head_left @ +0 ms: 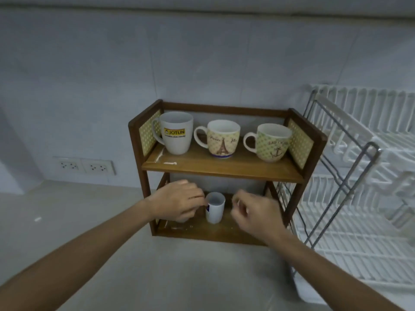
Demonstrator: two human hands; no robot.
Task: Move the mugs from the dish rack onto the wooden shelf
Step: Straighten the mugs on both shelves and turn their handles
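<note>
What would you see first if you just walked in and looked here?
Three mugs stand in a row on the top board of the wooden shelf: a white Jotun mug at the left, an Eiffel Tower mug in the middle, an anchor mug at the right. Below, the left hand and right hand flank a small white mug. A white dish rack fills the right side.

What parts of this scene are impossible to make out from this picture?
- Small white mug, head view: its handle and print are covered by the left hand.
- Right hand: motion blur hides its fingers.
- Dish rack: cut off by the right edge.
- Small print under the JOTUN mug logo: too small.
</note>
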